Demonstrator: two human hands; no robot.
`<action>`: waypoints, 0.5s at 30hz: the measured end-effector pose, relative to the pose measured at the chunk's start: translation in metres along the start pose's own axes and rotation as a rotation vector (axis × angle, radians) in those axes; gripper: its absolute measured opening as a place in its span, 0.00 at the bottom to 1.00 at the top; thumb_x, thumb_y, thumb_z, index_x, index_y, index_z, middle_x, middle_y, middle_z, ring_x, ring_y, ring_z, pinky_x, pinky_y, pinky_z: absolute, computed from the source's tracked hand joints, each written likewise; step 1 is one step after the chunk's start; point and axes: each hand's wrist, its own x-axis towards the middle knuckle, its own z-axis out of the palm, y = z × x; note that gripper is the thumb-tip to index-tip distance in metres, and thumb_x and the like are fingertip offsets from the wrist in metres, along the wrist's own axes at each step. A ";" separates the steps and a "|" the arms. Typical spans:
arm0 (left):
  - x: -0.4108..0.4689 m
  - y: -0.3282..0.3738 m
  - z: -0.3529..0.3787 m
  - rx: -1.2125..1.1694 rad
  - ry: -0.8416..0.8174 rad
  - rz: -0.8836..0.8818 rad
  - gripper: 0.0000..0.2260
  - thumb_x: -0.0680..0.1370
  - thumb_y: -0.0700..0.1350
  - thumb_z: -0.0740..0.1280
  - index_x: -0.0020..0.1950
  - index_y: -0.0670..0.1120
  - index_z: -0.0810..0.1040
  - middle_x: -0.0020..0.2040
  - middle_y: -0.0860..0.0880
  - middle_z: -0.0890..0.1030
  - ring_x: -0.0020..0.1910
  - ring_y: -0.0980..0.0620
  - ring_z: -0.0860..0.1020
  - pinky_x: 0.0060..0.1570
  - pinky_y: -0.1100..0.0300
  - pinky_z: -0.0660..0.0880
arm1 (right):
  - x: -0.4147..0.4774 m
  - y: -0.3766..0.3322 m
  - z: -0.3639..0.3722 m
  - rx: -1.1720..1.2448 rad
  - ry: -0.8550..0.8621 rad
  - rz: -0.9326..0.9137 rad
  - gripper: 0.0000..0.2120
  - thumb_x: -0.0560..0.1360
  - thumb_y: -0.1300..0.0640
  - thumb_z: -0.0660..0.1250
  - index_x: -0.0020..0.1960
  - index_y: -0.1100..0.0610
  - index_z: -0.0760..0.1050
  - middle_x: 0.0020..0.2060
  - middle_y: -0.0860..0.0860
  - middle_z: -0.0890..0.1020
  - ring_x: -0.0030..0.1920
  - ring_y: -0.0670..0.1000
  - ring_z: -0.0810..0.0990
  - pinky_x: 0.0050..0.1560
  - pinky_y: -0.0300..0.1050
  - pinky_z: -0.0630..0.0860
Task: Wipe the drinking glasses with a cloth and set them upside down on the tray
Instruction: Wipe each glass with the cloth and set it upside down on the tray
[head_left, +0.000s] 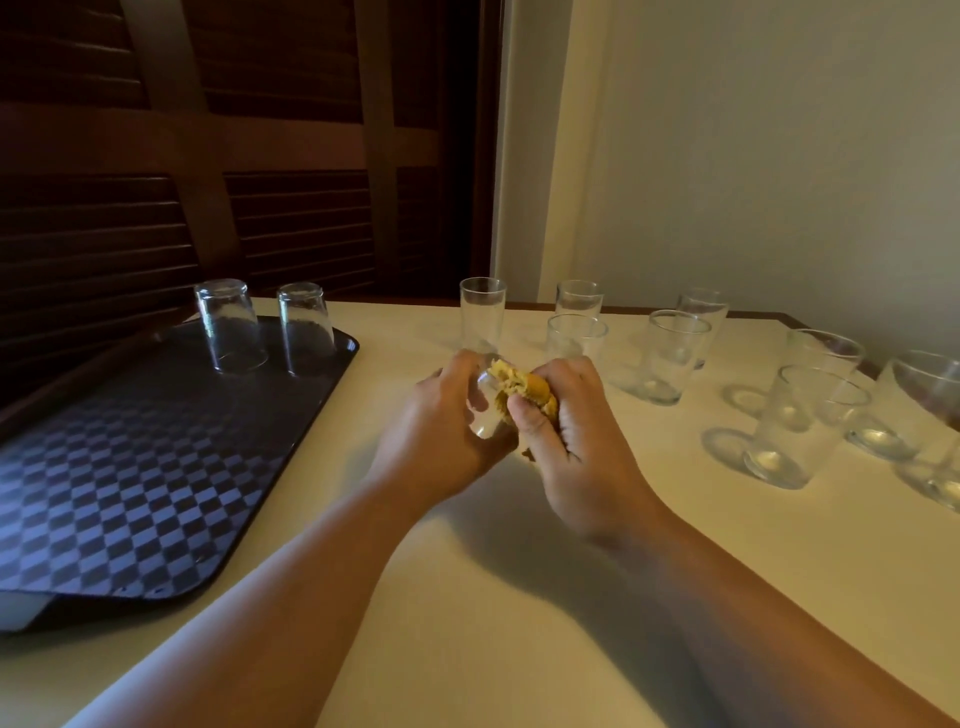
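**Cream table, tray on the left, glasses on the right**

A cream flat-topped table (467, 597) fills the lower half of the frame, with a dark wooden edge showing along its far side. On it at the left lies a dark rectangular checker-patterned tray (130, 493) with rounded corners, running from the lower left towards the upper middle. A tall narrow clear glass (482, 314) stands upright just above centre. To its right, clear glass tumblers (675, 356) stand mouth-up in loose pairs, spreading to the right edge.
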 end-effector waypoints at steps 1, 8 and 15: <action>0.003 -0.004 -0.001 -0.090 0.024 -0.099 0.25 0.70 0.57 0.78 0.62 0.54 0.72 0.48 0.56 0.80 0.42 0.57 0.80 0.37 0.62 0.79 | -0.002 0.001 0.003 0.000 -0.024 0.025 0.03 0.84 0.51 0.60 0.52 0.49 0.71 0.50 0.45 0.69 0.48 0.40 0.72 0.49 0.31 0.69; -0.003 -0.037 -0.031 -0.730 0.551 -0.685 0.29 0.69 0.65 0.76 0.59 0.47 0.75 0.48 0.47 0.84 0.45 0.50 0.84 0.42 0.55 0.81 | -0.009 0.014 0.048 -0.571 -0.433 0.122 0.28 0.77 0.38 0.43 0.73 0.42 0.66 0.75 0.50 0.66 0.75 0.56 0.63 0.70 0.56 0.63; 0.015 -0.084 -0.139 -0.740 0.547 -0.588 0.19 0.76 0.48 0.69 0.60 0.43 0.65 0.44 0.45 0.81 0.38 0.53 0.82 0.35 0.57 0.80 | 0.050 0.013 0.102 -0.463 -0.609 0.053 0.20 0.84 0.44 0.56 0.74 0.46 0.70 0.76 0.47 0.67 0.75 0.50 0.66 0.73 0.49 0.63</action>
